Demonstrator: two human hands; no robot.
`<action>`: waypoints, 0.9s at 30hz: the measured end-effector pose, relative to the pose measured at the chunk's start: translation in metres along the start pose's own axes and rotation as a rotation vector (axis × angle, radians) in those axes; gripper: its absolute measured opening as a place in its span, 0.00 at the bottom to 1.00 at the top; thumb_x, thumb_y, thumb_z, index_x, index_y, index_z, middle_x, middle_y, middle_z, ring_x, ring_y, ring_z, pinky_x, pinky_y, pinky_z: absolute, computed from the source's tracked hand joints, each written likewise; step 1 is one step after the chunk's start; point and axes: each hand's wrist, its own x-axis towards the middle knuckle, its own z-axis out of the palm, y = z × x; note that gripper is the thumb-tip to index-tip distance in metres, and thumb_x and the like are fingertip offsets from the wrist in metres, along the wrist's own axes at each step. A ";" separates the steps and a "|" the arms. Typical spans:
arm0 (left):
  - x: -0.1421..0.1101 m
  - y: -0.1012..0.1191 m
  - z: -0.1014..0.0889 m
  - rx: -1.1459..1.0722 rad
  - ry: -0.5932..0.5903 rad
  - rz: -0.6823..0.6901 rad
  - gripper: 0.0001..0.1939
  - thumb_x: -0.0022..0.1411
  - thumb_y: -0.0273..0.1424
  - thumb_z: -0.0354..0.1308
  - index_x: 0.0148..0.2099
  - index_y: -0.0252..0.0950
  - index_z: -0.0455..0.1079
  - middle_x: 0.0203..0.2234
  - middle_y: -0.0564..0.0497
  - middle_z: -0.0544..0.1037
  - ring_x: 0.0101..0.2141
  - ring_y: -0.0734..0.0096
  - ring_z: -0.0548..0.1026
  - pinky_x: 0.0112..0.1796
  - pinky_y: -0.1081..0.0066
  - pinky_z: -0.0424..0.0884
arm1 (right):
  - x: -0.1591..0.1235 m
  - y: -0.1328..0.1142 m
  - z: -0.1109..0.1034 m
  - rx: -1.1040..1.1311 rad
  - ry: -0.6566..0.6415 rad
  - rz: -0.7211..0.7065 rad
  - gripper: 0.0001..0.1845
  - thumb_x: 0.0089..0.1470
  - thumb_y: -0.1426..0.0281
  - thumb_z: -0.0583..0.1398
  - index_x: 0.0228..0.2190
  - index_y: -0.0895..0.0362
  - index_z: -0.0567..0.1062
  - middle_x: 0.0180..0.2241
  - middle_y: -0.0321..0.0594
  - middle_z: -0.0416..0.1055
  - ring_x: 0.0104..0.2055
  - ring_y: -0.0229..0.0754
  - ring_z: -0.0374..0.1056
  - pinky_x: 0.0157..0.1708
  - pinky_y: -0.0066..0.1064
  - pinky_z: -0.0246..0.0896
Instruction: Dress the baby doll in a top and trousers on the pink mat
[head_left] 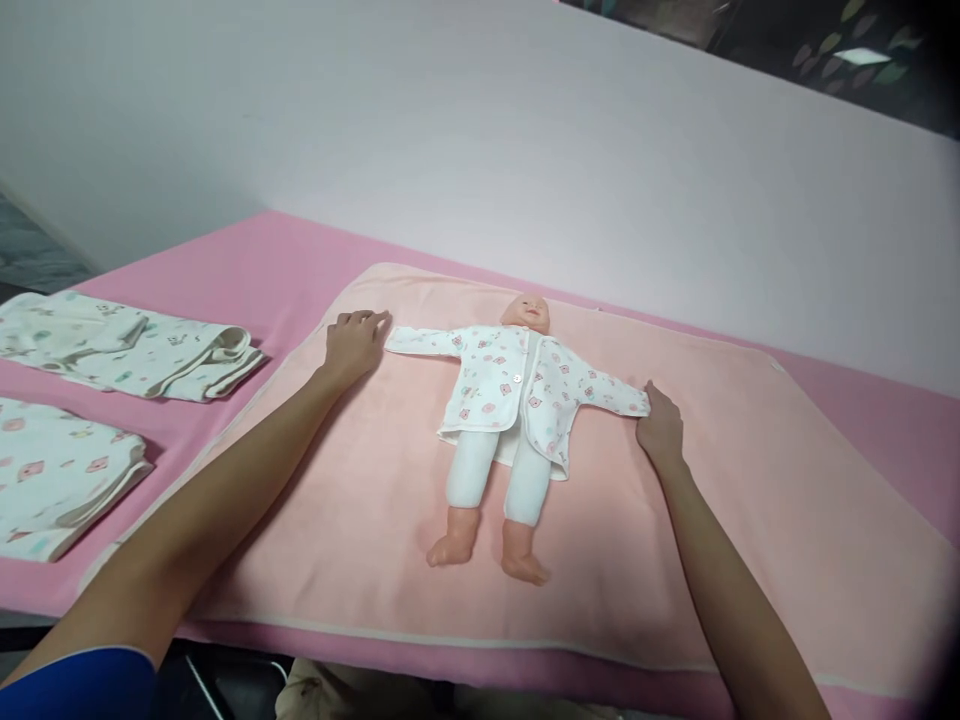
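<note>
A baby doll point(529, 312) lies on its back on a peach mat, arms spread and bare feet toward me. It wears a white baby jacket point(491, 375) with a small pink print. The jacket hangs open in front over the doll's white cloth legs. My left hand point(356, 342) rests on the mat beside the sleeve end on the left, fingers stretched and holding nothing. At the other sleeve, my right hand point(661, 425) has its fingers closed on the cuff. The doll's hands are hidden inside the sleeves.
The peach mat point(337, 540) covers much of the pink table point(247, 260). Folded printed baby clothes point(142, 345) lie at the left, with another folded printed garment point(64, 480) nearer me. A pale wall point(480, 140) rises behind the table. Below the front edge is a dark chair point(240, 685).
</note>
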 end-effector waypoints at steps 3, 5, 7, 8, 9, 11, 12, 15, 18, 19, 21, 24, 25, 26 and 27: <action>-0.010 0.018 -0.017 -0.094 0.134 0.037 0.24 0.77 0.39 0.46 0.66 0.39 0.72 0.64 0.39 0.73 0.65 0.41 0.66 0.64 0.42 0.66 | -0.009 -0.030 -0.022 -0.022 0.129 -0.010 0.37 0.63 0.74 0.49 0.71 0.61 0.67 0.69 0.61 0.66 0.71 0.63 0.59 0.68 0.62 0.56; -0.030 0.037 -0.030 -0.160 0.118 0.169 0.20 0.76 0.38 0.47 0.61 0.37 0.72 0.59 0.39 0.76 0.60 0.45 0.69 0.62 0.48 0.68 | -0.025 -0.054 -0.040 0.031 0.181 -0.103 0.35 0.63 0.75 0.47 0.69 0.59 0.68 0.68 0.58 0.66 0.70 0.61 0.59 0.69 0.59 0.55; -0.060 0.058 -0.039 -0.226 -0.056 0.341 0.18 0.74 0.42 0.50 0.56 0.38 0.71 0.51 0.41 0.79 0.51 0.50 0.75 0.54 0.54 0.71 | -0.052 -0.079 -0.057 0.134 0.113 -0.224 0.29 0.66 0.73 0.47 0.63 0.58 0.71 0.62 0.56 0.71 0.65 0.58 0.64 0.65 0.53 0.60; -0.076 0.067 -0.042 -0.249 -0.170 0.416 0.19 0.72 0.46 0.53 0.54 0.38 0.70 0.47 0.44 0.80 0.46 0.53 0.77 0.50 0.56 0.72 | -0.067 -0.090 -0.063 0.187 0.023 -0.285 0.25 0.68 0.70 0.48 0.61 0.57 0.72 0.59 0.55 0.73 0.62 0.57 0.67 0.63 0.51 0.62; -0.092 0.076 -0.043 -0.263 -0.271 0.476 0.20 0.70 0.49 0.56 0.52 0.39 0.68 0.43 0.46 0.80 0.41 0.55 0.77 0.48 0.57 0.71 | -0.083 -0.101 -0.068 0.230 -0.083 -0.348 0.22 0.69 0.67 0.51 0.59 0.56 0.72 0.57 0.54 0.74 0.59 0.56 0.68 0.61 0.49 0.63; -0.118 0.090 -0.042 -0.267 -0.375 0.538 0.23 0.66 0.52 0.61 0.50 0.40 0.65 0.36 0.50 0.80 0.36 0.57 0.77 0.46 0.57 0.69 | -0.113 -0.121 -0.071 0.284 -0.252 -0.462 0.18 0.69 0.60 0.58 0.56 0.54 0.72 0.54 0.51 0.75 0.56 0.56 0.70 0.57 0.48 0.64; -0.128 0.096 -0.040 -0.263 -0.377 0.548 0.23 0.65 0.51 0.61 0.50 0.40 0.63 0.35 0.51 0.79 0.35 0.57 0.77 0.46 0.56 0.68 | -0.124 -0.130 -0.069 0.297 -0.290 -0.494 0.18 0.67 0.59 0.61 0.54 0.54 0.73 0.53 0.50 0.75 0.54 0.56 0.70 0.55 0.48 0.64; -0.143 0.113 -0.033 -0.245 -0.316 0.546 0.18 0.66 0.45 0.58 0.50 0.40 0.61 0.33 0.52 0.79 0.36 0.55 0.78 0.47 0.56 0.65 | -0.140 -0.149 -0.058 0.340 -0.271 -0.435 0.15 0.62 0.61 0.64 0.46 0.54 0.72 0.43 0.45 0.75 0.46 0.52 0.70 0.49 0.45 0.63; -0.147 0.129 -0.031 -0.224 -0.249 0.543 0.10 0.68 0.37 0.54 0.49 0.40 0.61 0.30 0.53 0.78 0.35 0.55 0.78 0.47 0.56 0.64 | -0.131 -0.161 -0.054 0.393 -0.223 -0.257 0.07 0.63 0.65 0.61 0.41 0.52 0.69 0.34 0.37 0.71 0.36 0.46 0.67 0.39 0.38 0.61; -0.149 0.133 -0.032 -0.226 -0.226 0.544 0.09 0.68 0.34 0.53 0.49 0.40 0.62 0.30 0.53 0.78 0.34 0.56 0.78 0.47 0.56 0.63 | -0.125 -0.163 -0.056 0.406 -0.205 -0.214 0.05 0.63 0.66 0.60 0.39 0.52 0.68 0.32 0.35 0.70 0.34 0.45 0.66 0.37 0.37 0.59; -0.152 0.136 -0.036 -0.226 -0.180 0.548 0.08 0.68 0.32 0.52 0.48 0.40 0.62 0.30 0.53 0.79 0.33 0.57 0.78 0.47 0.57 0.63 | -0.117 -0.163 -0.063 0.403 -0.158 -0.189 0.05 0.62 0.66 0.60 0.37 0.52 0.67 0.31 0.33 0.68 0.32 0.43 0.64 0.35 0.35 0.57; -0.157 0.129 -0.045 -0.168 -0.132 0.541 0.09 0.68 0.31 0.52 0.49 0.39 0.63 0.29 0.52 0.79 0.31 0.57 0.78 0.46 0.58 0.64 | -0.116 -0.156 -0.072 0.327 -0.118 -0.227 0.04 0.61 0.68 0.60 0.38 0.52 0.67 0.31 0.35 0.69 0.33 0.44 0.64 0.35 0.35 0.56; -0.158 0.124 -0.048 -0.133 -0.136 0.533 0.09 0.68 0.31 0.52 0.50 0.39 0.63 0.28 0.52 0.78 0.30 0.57 0.77 0.46 0.58 0.65 | -0.119 -0.152 -0.074 0.285 -0.122 -0.241 0.05 0.60 0.69 0.59 0.39 0.52 0.68 0.32 0.36 0.69 0.33 0.45 0.64 0.35 0.36 0.56; -0.160 0.118 -0.051 -0.100 -0.148 0.524 0.09 0.68 0.31 0.52 0.50 0.39 0.64 0.27 0.52 0.78 0.29 0.57 0.76 0.46 0.58 0.65 | -0.123 -0.148 -0.076 0.243 -0.129 -0.261 0.07 0.59 0.70 0.60 0.40 0.53 0.69 0.32 0.37 0.70 0.34 0.46 0.65 0.35 0.37 0.57; -0.162 0.114 -0.054 -0.075 -0.159 0.518 0.09 0.68 0.32 0.53 0.49 0.39 0.64 0.27 0.52 0.77 0.29 0.57 0.75 0.45 0.57 0.65 | -0.128 -0.145 -0.077 0.204 -0.131 -0.292 0.09 0.58 0.70 0.59 0.42 0.54 0.70 0.32 0.38 0.70 0.34 0.47 0.65 0.36 0.38 0.57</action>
